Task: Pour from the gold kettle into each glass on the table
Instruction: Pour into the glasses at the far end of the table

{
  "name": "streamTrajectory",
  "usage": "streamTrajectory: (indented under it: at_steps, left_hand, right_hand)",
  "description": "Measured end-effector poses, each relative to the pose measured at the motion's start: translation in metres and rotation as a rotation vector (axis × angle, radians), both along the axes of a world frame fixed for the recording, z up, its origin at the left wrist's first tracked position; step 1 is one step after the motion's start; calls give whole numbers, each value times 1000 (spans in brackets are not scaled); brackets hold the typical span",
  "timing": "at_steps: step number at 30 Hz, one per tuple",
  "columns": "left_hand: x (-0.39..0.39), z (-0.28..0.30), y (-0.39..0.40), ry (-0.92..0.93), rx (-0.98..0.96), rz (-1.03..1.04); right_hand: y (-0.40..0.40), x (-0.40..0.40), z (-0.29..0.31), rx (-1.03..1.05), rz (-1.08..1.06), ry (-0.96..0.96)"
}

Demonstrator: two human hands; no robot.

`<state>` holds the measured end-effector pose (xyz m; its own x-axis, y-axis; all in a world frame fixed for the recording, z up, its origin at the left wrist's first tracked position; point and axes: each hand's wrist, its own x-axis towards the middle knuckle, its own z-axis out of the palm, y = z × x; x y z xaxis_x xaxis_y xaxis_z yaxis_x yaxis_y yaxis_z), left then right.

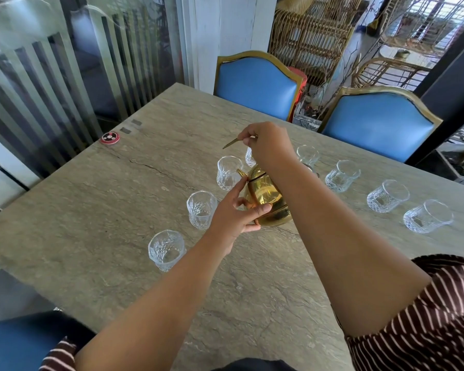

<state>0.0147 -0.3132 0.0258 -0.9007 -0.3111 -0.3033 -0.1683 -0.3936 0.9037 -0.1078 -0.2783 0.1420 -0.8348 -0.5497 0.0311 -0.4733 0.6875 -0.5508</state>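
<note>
From your head camera, the gold kettle (265,199) stands on the stone table (118,199), in the middle of an arc of clear glasses. Your right hand (265,145) is above it, fingers pinched closed around the thin gold handle (232,142), which sticks out to the left of your fist. Your left hand (236,212) rests against the kettle's near-left side: index finger stretched up to the rim by the spout (242,172), thumb pressed on the belly, the other fingers loosely curled. The nearest glass (167,249) stands at near left, the next glass (201,208) just beside your left hand.
</note>
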Motion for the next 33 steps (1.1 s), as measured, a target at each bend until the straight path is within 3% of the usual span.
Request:
streamTrajectory:
  at_steps: [33]
  left_hand:
    - [2, 1, 0, -2, 3, -9]
  right_hand:
    - [-3, -1, 2, 48, 10, 33]
